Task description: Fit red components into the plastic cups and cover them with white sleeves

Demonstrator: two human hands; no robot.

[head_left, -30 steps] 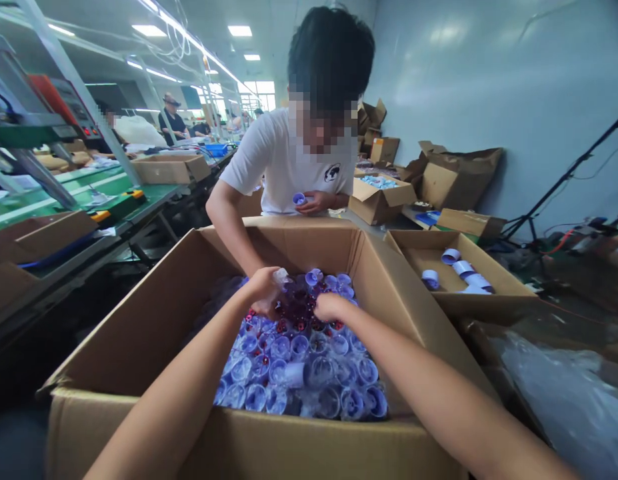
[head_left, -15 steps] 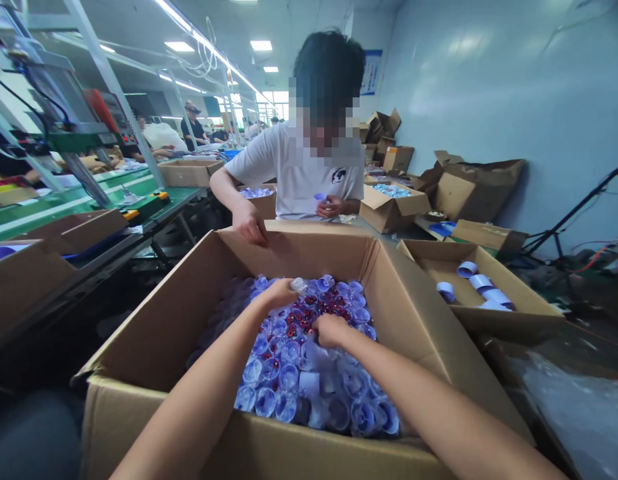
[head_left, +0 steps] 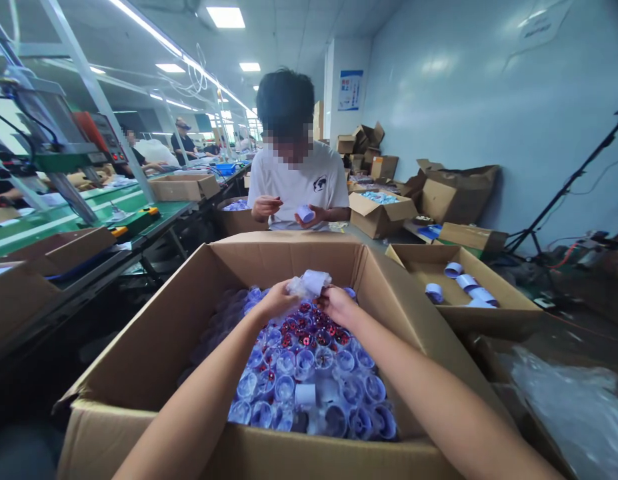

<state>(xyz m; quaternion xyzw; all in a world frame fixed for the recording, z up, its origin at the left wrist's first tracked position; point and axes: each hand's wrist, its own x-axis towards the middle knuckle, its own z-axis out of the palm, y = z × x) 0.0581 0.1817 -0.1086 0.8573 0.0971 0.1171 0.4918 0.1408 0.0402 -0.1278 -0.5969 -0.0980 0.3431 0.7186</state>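
Purple cup (head_left: 315, 283): raised above the contents at the centre of the frame, tilted, with clear film (head_left: 298, 287) bunched at its left side.
Left hand (head_left: 279, 299): the clear film is grasped beside the cup.
Right hand (head_left: 337, 307): the purple cup's lower right edge is pinched by the fingertips.
Large carton (head_left: 249, 456): cups in clear wrapping (head_left: 285, 388) are packed across its floor; one bare-looking cup (head_left: 305, 395) is laid on its side, lower centre.
Red pieces (head_left: 323, 339): scattered over the cups, just below the hands.
Side carton (head_left: 413, 263): a few purple rings (head_left: 453, 270) are held in it, right of frame.
Co-worker (head_left: 299, 177): another cup (head_left: 305, 213) is held, upper centre.
Step at the cup: handling of cup and film together is judged to be in hand; whether wrapping or unwrapping cannot be told.
Next move at the film: a steady hold on the cup is called for, with slack film controlled separately.
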